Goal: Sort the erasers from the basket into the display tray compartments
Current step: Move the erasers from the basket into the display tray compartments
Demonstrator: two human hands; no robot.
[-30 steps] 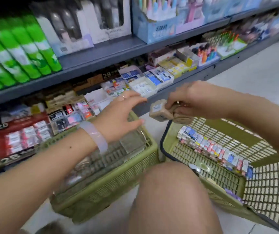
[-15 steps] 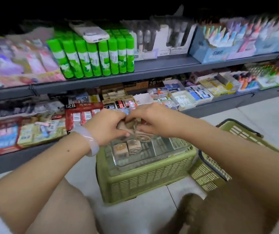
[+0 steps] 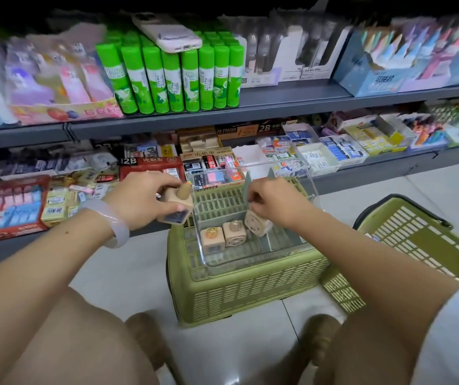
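A clear plastic display tray (image 3: 253,257) with grey dividers rests on top of an upturned green basket (image 3: 250,295). Two beige cube erasers (image 3: 212,240) (image 3: 234,234) stand side by side in the tray's left compartment. My right hand (image 3: 271,201) grips a third beige eraser (image 3: 256,225) and holds it down inside the tray, just right of those two. My left hand (image 3: 143,200) holds another beige eraser (image 3: 177,205) with a brown top, just outside the tray's left wall. A second green basket (image 3: 417,245) stands at the right, its contents hidden.
Store shelves run across the back, the lower one packed with eraser boxes (image 3: 150,165), the upper one with green glue sticks (image 3: 172,76) and a phone (image 3: 167,31) lying on them. My knees fill the bottom of the view above the tiled floor (image 3: 231,354).
My hands have separated: the left now holds one eraser beside the tray, the right has lowered another into the tray next to the two standing there.
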